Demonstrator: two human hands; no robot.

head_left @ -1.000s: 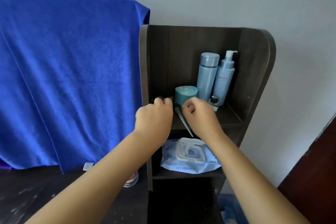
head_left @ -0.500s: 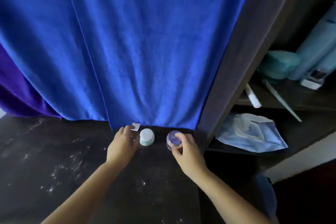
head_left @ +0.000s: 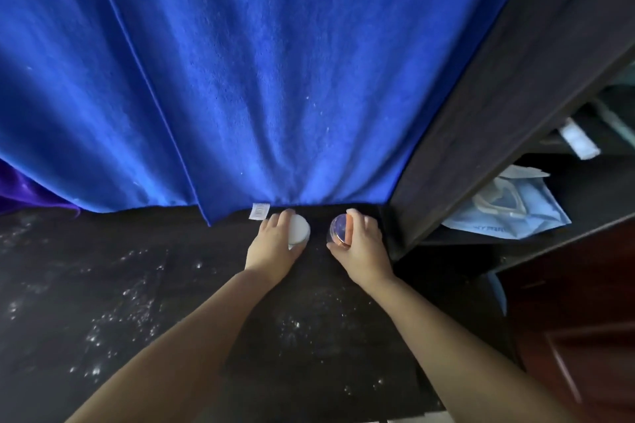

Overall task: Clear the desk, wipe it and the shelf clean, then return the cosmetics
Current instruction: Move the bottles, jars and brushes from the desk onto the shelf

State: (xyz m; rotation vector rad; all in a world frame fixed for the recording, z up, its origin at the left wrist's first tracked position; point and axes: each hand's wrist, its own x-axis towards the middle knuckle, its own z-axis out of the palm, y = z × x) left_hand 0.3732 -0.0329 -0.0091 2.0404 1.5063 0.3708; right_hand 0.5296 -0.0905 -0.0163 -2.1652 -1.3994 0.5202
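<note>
At the back of the dark desk point(head_left: 144, 288), my left hand point(head_left: 273, 245) grips a small jar with a white lid point(head_left: 299, 228). Just to its right, my right hand point(head_left: 362, 240) grips a small clear jar with a copper-coloured rim point(head_left: 338, 228), tilted so its lid faces left. Both jars are right below the hem of the blue towel point(head_left: 257, 79). White specks of dust dot the desk top. The dark wooden shelf point(head_left: 481, 106) stands at the right.
A pack of wet wipes point(head_left: 505, 213) lies on the lower shelf board. A small white tube point(head_left: 579, 142) lies on the board above. A purple cloth point(head_left: 24, 192) shows at the far left. A reddish-brown door panel point(head_left: 584, 319) is at the lower right.
One second ago both hands were up at the shelf among the bottles. They came down to the desk, and since half a second ago each has closed round a jar; the clear jar is now tilted.
</note>
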